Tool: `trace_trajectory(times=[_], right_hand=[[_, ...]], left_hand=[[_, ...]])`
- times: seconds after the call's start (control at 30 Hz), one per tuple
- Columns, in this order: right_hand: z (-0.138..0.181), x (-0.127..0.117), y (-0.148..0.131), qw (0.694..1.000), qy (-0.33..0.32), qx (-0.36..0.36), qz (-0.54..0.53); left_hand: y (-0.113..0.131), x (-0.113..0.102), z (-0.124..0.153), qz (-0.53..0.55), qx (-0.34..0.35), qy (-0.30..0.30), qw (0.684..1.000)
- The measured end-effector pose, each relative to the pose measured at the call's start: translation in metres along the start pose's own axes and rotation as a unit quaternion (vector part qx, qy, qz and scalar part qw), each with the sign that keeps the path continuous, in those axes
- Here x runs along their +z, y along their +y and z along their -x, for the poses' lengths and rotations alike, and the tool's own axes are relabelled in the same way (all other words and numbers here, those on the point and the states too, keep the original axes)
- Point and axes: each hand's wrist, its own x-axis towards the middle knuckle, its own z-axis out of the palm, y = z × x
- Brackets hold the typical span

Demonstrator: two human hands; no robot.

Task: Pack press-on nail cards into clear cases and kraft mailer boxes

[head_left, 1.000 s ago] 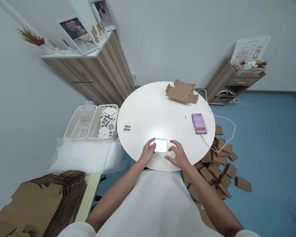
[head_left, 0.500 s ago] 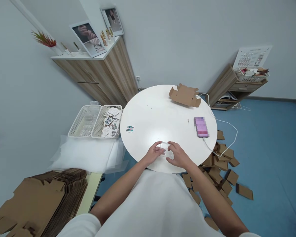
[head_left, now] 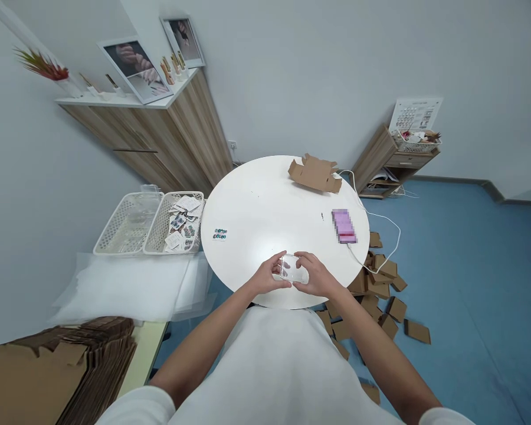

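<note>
Near the front edge of the round white table, a small clear plastic box is held between both hands. My left hand grips its left side, thumb at the near edge and fingers at the far edge. On the opposite side, my right hand has its fingers and thumb closed round the box. Light glints off the clear plastic, so I cannot tell whether its lid is shut. A small card of teal and dark press-on nails lies on the table to the left of my hands.
An unfolded cardboard box lies at the table's back, with a phone on a white cable to the right. Beside the table's left stand a basket of cards and a basket of clear boxes. Small cardboard boxes litter the floor.
Both hands have shifted their grip on the clear box, my left thumb now lying along its near edge. The whole view has swung to the right.
</note>
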Motion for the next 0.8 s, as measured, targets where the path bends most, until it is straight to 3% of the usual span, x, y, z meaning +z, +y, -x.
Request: trace_trajectory(times=[0.4, 0.8], right_hand=[[-0.011, -0.009, 0.004, 0.999, -0.021, 0.012, -0.023], [-0.013, -0.004, 0.010, 0.994, -0.025, 0.019, -0.103]], left_hand=[[-0.005, 0.004, -0.002, 0.114, -0.029, 0.029, 0.993], [-0.016, 0.009, 0.004, 0.139, -0.051, 0.061, 0.987]])
